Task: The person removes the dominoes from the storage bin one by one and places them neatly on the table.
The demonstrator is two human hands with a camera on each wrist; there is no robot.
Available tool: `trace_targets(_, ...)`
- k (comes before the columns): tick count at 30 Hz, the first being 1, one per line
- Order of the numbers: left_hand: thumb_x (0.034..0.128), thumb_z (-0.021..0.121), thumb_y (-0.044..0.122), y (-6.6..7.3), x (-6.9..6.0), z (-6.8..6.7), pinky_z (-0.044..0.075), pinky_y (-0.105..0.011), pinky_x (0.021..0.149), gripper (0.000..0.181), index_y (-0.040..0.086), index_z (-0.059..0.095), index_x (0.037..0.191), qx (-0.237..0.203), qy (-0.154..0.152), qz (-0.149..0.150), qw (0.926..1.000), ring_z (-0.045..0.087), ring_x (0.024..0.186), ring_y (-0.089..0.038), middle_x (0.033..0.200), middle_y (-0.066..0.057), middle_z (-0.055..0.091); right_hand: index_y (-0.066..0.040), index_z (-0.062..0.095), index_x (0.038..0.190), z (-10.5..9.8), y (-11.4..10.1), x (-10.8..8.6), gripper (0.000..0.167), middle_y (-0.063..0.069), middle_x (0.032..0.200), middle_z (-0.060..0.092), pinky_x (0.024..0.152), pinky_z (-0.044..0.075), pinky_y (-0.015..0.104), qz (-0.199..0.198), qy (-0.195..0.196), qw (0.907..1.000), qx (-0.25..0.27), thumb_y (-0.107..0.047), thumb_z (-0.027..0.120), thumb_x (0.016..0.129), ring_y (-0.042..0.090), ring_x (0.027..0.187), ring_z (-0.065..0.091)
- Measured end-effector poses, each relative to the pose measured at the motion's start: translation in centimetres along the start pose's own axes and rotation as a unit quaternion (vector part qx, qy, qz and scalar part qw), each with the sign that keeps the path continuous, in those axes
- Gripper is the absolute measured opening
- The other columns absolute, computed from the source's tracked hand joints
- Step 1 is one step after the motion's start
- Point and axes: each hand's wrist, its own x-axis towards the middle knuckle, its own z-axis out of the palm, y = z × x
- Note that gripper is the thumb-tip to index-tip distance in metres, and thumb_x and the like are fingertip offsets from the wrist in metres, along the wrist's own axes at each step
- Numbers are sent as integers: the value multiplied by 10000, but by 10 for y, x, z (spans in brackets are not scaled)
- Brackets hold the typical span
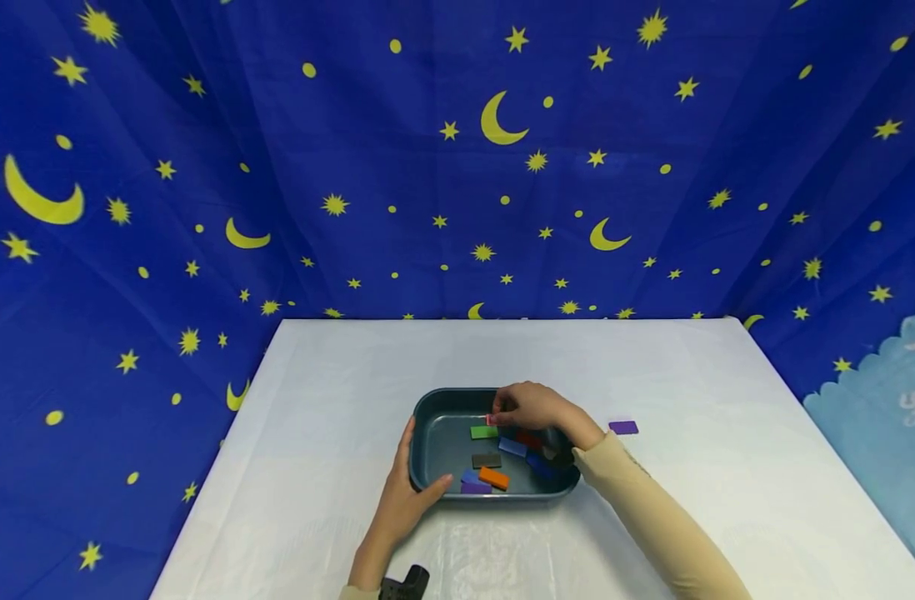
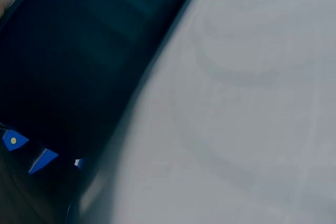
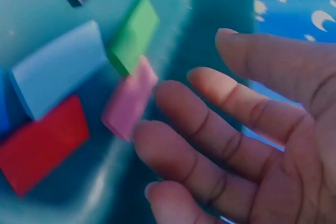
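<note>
A dark teal tray (image 1: 446, 450) stands on the table with several coloured flat blocks in it. My left hand (image 1: 401, 500) holds its near left corner, fingers along the outer left wall and thumb at the front rim. Over the tray's far side, my right hand (image 3: 252, 135) has its fingers spread and loosely bent. Its fingertips are beside a pink block (image 3: 130, 98), perhaps touching it. That block lies against a green block (image 3: 134, 38). Near them are a light blue block (image 3: 60, 69) and a red block (image 3: 44, 145). The left wrist view shows mostly the tray's dark wall (image 2: 79, 66).
One purple block (image 1: 623, 427) lies on the white table (image 1: 337, 383), to the right of the tray. Inside the tray's near part are a grey block (image 1: 486, 460) and an orange block (image 1: 493, 477). A blue star-patterned cloth (image 1: 427, 167) hangs behind and at the sides.
</note>
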Motion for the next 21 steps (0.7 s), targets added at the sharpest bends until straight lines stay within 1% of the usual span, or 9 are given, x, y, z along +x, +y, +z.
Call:
trace_targets(3,782,750,385,0,0,0,258,-651,985,964,367,125,1516,-13,-6,-8,10000,263,1351,-350,1546,-66,202,-140,669,919,9,-4,7,68,-66,817,607,667,459,322,133,-139,9997,-127,-206,656,905,108,692,521)
trace_targets(5,783,749,386,1,0,0,258,-646,989,962,370,124,1515,-12,-6,-14,10000,264,1351,-348,1546,-69,202,-143,675,929,15,-5,11,58,-61,831,607,696,467,334,218,-157,9992,-298,-187,673,892,111,711,525)
trace_targets(7,782,748,387,1,0,0,259,-646,988,960,372,127,1514,-13,-6,-31,10000,267,1350,-349,1544,-73,206,-139,674,914,20,-6,14,58,-53,816,602,699,472,349,280,-114,9986,-429,-170,698,871,119,710,528)
trace_targets(12,785,752,361,1,0,1,261,-646,986,960,375,127,1513,-31,-17,-50,10000,272,1349,-347,1542,-72,215,-169,635,822,30,-3,18,116,-68,746,559,651,454,336,324,140,9973,-649,-165,751,821,118,679,509)
trace_targets(15,782,757,349,0,0,2,265,-640,988,966,370,127,1515,-36,-3,-11,10000,279,1348,-340,1543,-63,218,-173,597,784,35,-1,19,166,-65,710,532,610,435,326,258,266,9963,-771,-178,760,814,121,644,492)
trace_targets(19,777,759,365,1,0,2,269,-631,991,972,357,129,1518,-1,37,53,10000,290,1343,-334,1542,-63,222,-175,583,791,38,-2,20,174,-70,690,521,568,414,307,111,347,9944,-991,-220,746,832,118,606,481)
trace_targets(21,779,758,354,1,0,1,267,-631,993,971,351,129,1519,6,50,56,10000,289,1343,-337,1542,-68,222,-173,586,808,40,-2,22,161,-72,689,520,557,405,297,24,376,9942,-1009,-231,732,847,119,597,476)
